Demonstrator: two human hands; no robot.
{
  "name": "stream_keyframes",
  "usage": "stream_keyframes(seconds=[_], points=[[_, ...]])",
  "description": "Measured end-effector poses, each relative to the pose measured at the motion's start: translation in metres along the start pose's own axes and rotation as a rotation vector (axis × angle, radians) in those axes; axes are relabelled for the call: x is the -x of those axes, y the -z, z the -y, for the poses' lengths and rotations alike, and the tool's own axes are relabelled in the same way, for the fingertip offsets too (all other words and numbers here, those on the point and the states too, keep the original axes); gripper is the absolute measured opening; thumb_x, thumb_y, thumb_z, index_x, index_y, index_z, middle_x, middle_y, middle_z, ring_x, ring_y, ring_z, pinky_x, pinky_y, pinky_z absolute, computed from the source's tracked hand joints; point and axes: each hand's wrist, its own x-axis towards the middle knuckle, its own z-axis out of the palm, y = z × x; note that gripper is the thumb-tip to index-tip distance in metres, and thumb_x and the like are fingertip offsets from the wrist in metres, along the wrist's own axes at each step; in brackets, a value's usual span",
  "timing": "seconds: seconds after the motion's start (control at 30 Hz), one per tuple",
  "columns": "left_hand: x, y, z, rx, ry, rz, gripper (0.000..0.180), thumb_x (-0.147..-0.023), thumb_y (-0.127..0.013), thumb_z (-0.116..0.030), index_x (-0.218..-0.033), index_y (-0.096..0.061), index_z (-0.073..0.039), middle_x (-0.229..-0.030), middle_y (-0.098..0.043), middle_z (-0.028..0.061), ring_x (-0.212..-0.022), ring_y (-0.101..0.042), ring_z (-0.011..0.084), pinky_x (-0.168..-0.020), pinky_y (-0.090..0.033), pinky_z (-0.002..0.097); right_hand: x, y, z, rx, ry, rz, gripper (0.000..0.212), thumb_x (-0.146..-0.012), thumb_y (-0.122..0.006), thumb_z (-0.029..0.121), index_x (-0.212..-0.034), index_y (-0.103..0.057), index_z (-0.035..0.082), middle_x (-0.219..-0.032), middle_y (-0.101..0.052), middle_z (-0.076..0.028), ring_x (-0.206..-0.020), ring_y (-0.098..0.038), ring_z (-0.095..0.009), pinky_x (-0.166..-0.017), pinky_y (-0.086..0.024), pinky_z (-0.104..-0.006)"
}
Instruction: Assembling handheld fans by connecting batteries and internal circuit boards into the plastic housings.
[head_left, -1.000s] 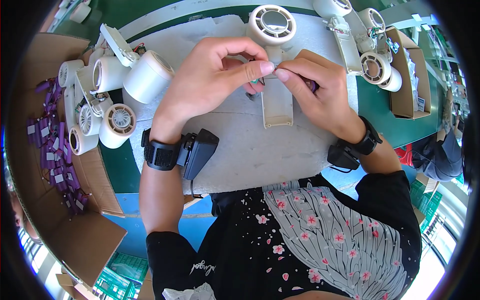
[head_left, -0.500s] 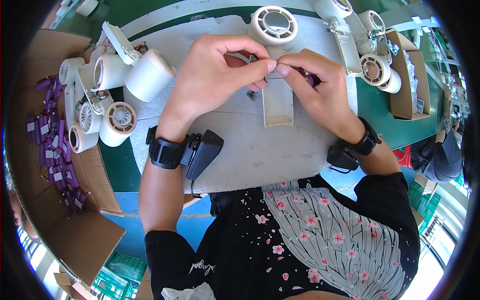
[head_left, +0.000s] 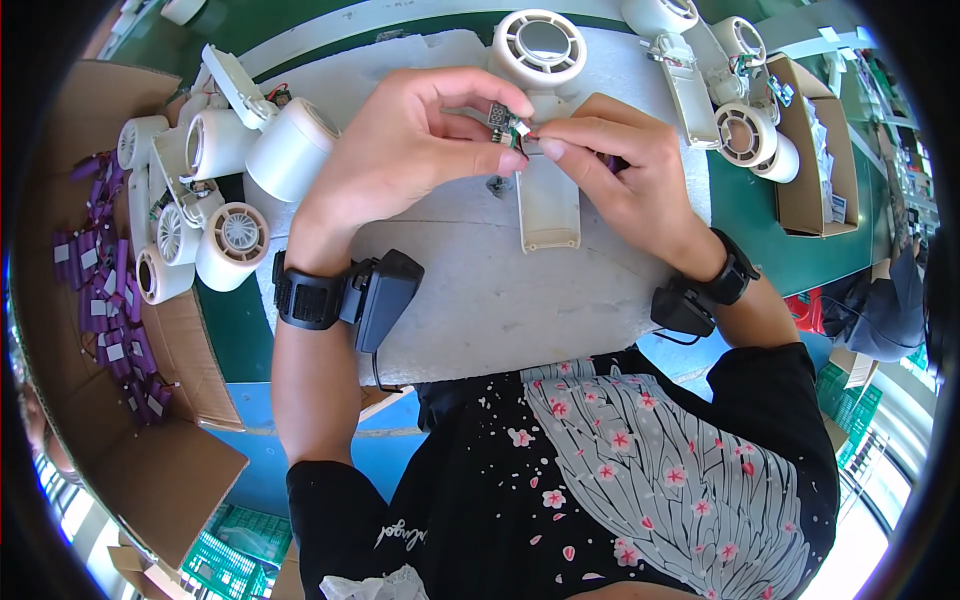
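Note:
In my left hand (head_left: pixel 395 150) a small circuit board (head_left: pixel 499 118) with a dark display block is pinched between thumb and fingers. A white plug (head_left: pixel 521 129) shows at the board's edge; whether it is fully seated I cannot tell. My right hand (head_left: pixel 635 175) pinches thin wires (head_left: pixel 533 137) right beside it with thumb and forefinger. Something purple, like a battery cell (head_left: pixel 610 160), shows partly under the right fingers. Beneath both hands lies a white handheld fan with its round head (head_left: pixel 540 50) at the far side and its open handle shell (head_left: pixel 549 215) toward me.
Several white fan bodies (head_left: pixel 290 150) are piled at the left, and more fan parts (head_left: pixel 745 135) at the right. A cardboard box (head_left: pixel 205 340) at the left holds many purple cells (head_left: pixel 100 300). A smaller box (head_left: pixel 848 180) stands right. A white foam sheet (head_left: pixel 470 290) covers the green table.
My left hand has moved left and turned, so the board's display and plug now show. My fingertips have come apart slightly. The fan has shifted a little left.

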Motion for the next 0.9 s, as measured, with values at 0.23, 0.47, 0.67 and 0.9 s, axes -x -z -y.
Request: stream_keyframes(seconds=[0.23, 0.47, 0.67, 0.9], points=[[-0.0018, 0.0035, 0.0046, 0.1, 0.008, 0.049, 0.031, -0.082, -0.069, 0.002, -0.111, -0.061, -0.001, -0.097, -0.066, 0.005, -0.084, -0.065, 0.011, -0.079, -0.052, 0.0241, -0.0008, -0.0018, 0.0008, -0.008, 0.031, 0.041, 0.011, -0.085, -0.067, 0.003, -0.095, -0.07, 0.0, -0.075, -0.059, -0.006, -0.059, -0.051, -0.012, -0.051, -0.039, -0.0262], [-0.0014, 0.0063, 0.0057, 0.129, 0.011, 0.074, 0.037, -0.081, -0.071, 0.002, -0.115, -0.056, -0.002, -0.102, -0.065, 0.0084, -0.092, -0.065, 0.0152, -0.083, -0.054, 0.0283, -0.0014, -0.0039, 0.0028, 0.004, 0.048, 0.052, 0.009, -0.084, -0.067, 0.002, -0.093, -0.07, 0.0, -0.077, -0.059, -0.007, -0.059, -0.052, -0.013, -0.051, -0.039, -0.0267], [-0.0004, 0.0023, 0.0014, 0.107, 0.003, 0.06, 0.032, -0.082, -0.068, 0.006, -0.111, -0.058, -0.001, -0.097, -0.067, 0.006, -0.089, -0.065, 0.0116, -0.081, -0.052, 0.0247, 0.0003, -0.0032, 0.0022, -0.01, 0.011, 0.039, 0.01, -0.083, -0.068, 0.001, -0.092, -0.07, 0.001, -0.077, -0.06, -0.007, -0.061, -0.054, -0.014, -0.052, -0.04, -0.0265], [-0.0012, 0.0018, 0.0007, 0.112, 0.02, 0.036, 0.029, -0.082, -0.068, 0.006, -0.109, -0.059, -0.001, -0.097, -0.068, 0.0074, -0.089, -0.066, 0.0129, -0.081, -0.052, 0.0253, -0.0007, -0.0035, 0.0012, -0.013, 0.026, 0.012, 0.01, -0.081, -0.068, 0.0, -0.092, -0.07, 0.001, -0.077, -0.06, -0.007, -0.062, -0.054, -0.015, -0.052, -0.041, -0.027]])
